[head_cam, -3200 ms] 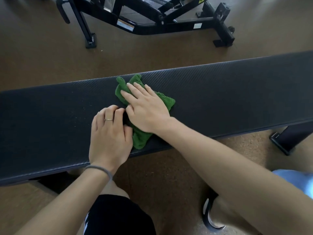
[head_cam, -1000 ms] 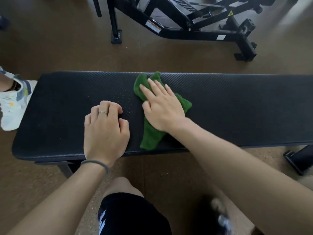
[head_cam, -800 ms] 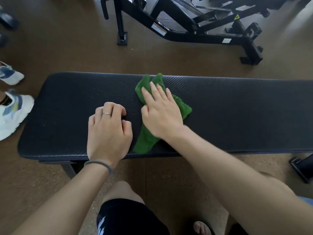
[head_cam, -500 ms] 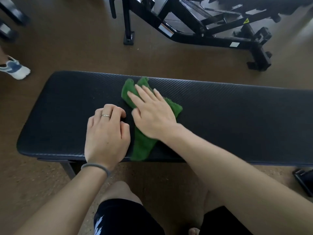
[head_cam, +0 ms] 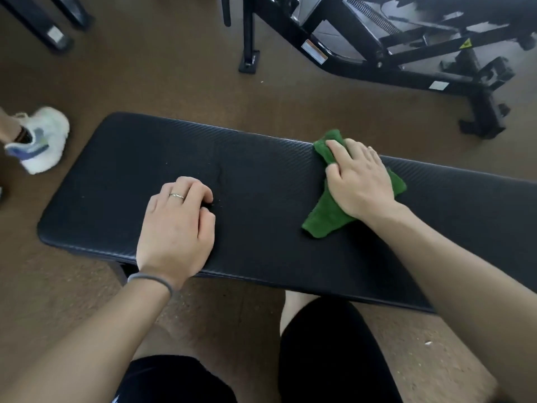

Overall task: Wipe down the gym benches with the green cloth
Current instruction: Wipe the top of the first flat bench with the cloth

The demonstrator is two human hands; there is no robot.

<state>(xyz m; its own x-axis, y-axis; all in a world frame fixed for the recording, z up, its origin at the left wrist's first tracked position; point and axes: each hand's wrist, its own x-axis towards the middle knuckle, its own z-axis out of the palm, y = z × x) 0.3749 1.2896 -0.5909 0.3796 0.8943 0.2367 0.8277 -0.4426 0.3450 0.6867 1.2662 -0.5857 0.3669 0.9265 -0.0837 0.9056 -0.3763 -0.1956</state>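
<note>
A long black padded gym bench (head_cam: 261, 170) runs across the head view from left to right. The green cloth (head_cam: 325, 219) lies bunched on the pad, right of its middle and reaching the far edge. My right hand (head_cam: 360, 181) lies on top of the cloth and presses it onto the pad, covering its middle, with the fingertips near the far edge. My left hand (head_cam: 177, 225) rests on the near half of the pad with its fingers curled under, and it holds nothing. A wide strip of bare pad separates the two hands.
A black gym machine frame (head_cam: 377, 62) stands on the brown floor beyond the bench. Black equipment legs (head_cam: 49, 33) sit at the top left. Another person's white sneaker (head_cam: 40, 141) is by the bench's left end. My knees in black shorts (head_cam: 334, 359) are below the near edge.
My right hand has slid the cloth to the right along the pad, away from my left hand, which stays where it was. The sneaker at the left has shifted.
</note>
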